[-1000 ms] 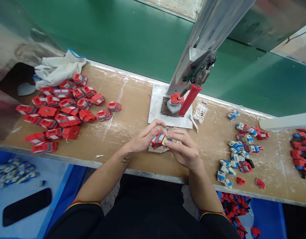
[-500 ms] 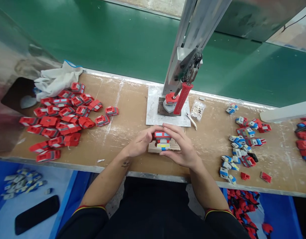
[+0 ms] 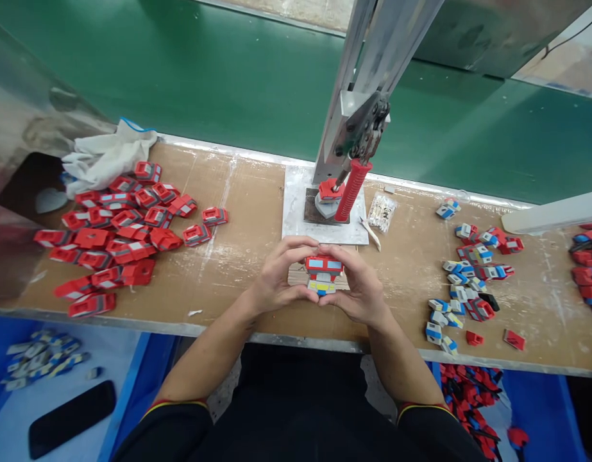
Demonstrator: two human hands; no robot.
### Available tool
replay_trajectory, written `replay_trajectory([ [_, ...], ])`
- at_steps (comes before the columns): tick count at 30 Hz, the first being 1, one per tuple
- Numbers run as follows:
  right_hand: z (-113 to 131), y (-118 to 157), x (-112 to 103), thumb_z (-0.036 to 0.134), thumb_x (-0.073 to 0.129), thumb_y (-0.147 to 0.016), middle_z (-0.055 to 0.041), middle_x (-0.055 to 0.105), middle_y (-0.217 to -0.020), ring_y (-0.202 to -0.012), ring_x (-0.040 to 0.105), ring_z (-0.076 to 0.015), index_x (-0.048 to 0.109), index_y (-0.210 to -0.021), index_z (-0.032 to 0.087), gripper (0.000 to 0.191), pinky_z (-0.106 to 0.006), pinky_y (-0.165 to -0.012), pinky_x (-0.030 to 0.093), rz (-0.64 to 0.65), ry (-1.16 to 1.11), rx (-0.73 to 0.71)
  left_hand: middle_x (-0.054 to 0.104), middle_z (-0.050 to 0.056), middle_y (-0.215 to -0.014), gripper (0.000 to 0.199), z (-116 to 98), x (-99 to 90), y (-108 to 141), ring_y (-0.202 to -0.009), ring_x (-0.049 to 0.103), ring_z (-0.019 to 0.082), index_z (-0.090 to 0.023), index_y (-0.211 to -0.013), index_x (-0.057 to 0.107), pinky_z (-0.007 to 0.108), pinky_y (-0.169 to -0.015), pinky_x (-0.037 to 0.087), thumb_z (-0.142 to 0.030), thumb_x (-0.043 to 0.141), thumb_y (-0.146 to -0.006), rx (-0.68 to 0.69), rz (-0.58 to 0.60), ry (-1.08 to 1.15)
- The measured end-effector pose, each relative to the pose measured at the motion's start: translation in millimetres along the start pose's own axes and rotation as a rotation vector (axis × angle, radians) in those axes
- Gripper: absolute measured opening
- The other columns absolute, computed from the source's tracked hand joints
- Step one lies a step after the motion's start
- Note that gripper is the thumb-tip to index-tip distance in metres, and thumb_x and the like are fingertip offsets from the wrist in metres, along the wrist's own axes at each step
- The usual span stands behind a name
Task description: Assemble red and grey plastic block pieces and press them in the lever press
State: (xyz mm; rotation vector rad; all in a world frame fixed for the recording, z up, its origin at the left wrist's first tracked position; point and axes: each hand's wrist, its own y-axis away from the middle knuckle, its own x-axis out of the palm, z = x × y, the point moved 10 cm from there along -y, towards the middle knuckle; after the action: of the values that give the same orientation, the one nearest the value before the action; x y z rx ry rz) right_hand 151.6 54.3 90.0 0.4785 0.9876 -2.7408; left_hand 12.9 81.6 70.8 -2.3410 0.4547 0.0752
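Observation:
A red and grey toy torso (image 3: 324, 272), with light blue windows and a yellow and blue lower end, is held between both hands above a small wooden board. My left hand (image 3: 287, 273) grips its left side, fingers over the top and thumb at the bottom. On the other side, my right hand (image 3: 356, 282) holds it the same way. Behind the hands stands a press with a red handle (image 3: 353, 191). Under its tip, a red part (image 3: 331, 190) rests on a grey holder on the metal base plate (image 3: 296, 212).
Many red parts (image 3: 131, 232) lie at the left beside a white cloth (image 3: 103, 157). Cutters (image 3: 371, 234) and a bag of white sticks (image 3: 381, 212) are right of the press. White-blue parts (image 3: 458, 280) lie further right. Blue bins (image 3: 546, 410) stand below the table.
My left hand has closed round the torso's left side, its thumb now at the bottom. The torso has moved slightly right and its front shows more fully.

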Motion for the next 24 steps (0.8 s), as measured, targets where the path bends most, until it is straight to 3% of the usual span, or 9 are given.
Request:
replay_trajectory([
  [5,-4,2,-3,0.05,0.085,-0.082,-0.0056,0.081,-0.121,-0.109,0.08,-0.0244,0.061,-0.146,0.037,0.07,-0.038,-0.093,0.068,-0.066,-0.124,0.075,0.074,0.013,-0.117,0.064,-15,-1.9,-1,-0.109,0.075,0.024,-0.021,-0.137,0.064,0.036,-0.094,0.065,-0.064,0.072,-0.089,0.09,-0.075,-0.106],
  [12,-14,4,-6,0.047,0.088,-0.082,-0.0059,0.081,-0.121,-0.112,0.079,-0.0259,0.068,-0.138,0.035,0.061,-0.04,-0.096,0.066,-0.077,-0.222,0.11,0.075,0.014,-0.115,0.055,-15,0.2,2,-0.108,0.075,0.024,-0.018,-0.131,0.067,0.036,-0.093,0.064,-0.058,0.073,-0.093,0.104,-0.133,-0.084],
  [14,-17,3,-6,0.051,0.087,-0.081,-0.0061,0.081,-0.116,-0.105,0.078,-0.0261,0.069,-0.135,0.033,0.059,-0.041,-0.092,0.066,-0.075,-0.194,0.118,0.074,0.013,-0.114,0.052,-7,5.0,1,-0.106,0.075,0.024,-0.019,-0.126,0.068,0.035,-0.089,0.063,-0.056,0.078,-0.091,0.008,-0.125,0.018],
  [16,-18,0,-8,0.051,0.088,-0.08,-0.006,0.079,-0.111,-0.101,0.076,-0.0262,0.071,-0.131,0.033,0.057,-0.043,-0.09,0.064,-0.094,-0.085,0.114,0.073,0.012,-0.113,0.051,12,14.3,1,-0.1,0.075,0.022,-0.019,-0.122,0.065,0.032,-0.083,0.062,-0.057,0.078,-0.09,-0.174,-0.098,0.23],
  [19,-11,-7,-16,0.055,0.088,-0.079,-0.007,0.072,-0.114,-0.107,0.07,-0.0281,0.072,-0.127,0.034,0.055,-0.049,-0.094,0.06,-0.133,0.14,0.072,0.073,0.009,-0.105,0.057,32,23.6,0,-0.086,0.075,0.018,-0.019,-0.117,0.06,0.028,-0.074,0.06,-0.065,0.078,-0.087,-0.375,-0.029,0.504],
  [22,-13,-13,-35,0.068,0.076,-0.085,-0.0094,0.063,-0.136,-0.123,0.063,-0.0304,0.068,-0.128,0.035,0.054,-0.053,-0.101,0.057,-0.173,0.2,0.067,0.074,0.007,-0.098,0.063,39,-0.4,-17,-0.082,0.073,0.018,-0.019,-0.116,0.062,0.029,-0.073,0.058,-0.07,0.08,-0.083,-0.365,0.034,0.368],
  [24,-24,-19,-50,0.073,0.062,-0.092,-0.0093,0.058,-0.147,-0.135,0.058,-0.0313,0.067,-0.12,0.033,0.049,-0.056,-0.109,0.052,-0.191,0.16,0.104,0.075,0.009,-0.105,0.059,41,-22.6,-37,-0.094,0.073,0.022,-0.02,-0.116,0.066,0.036,-0.085,0.059,-0.068,0.078,-0.085,-0.318,0.095,0.111],
])
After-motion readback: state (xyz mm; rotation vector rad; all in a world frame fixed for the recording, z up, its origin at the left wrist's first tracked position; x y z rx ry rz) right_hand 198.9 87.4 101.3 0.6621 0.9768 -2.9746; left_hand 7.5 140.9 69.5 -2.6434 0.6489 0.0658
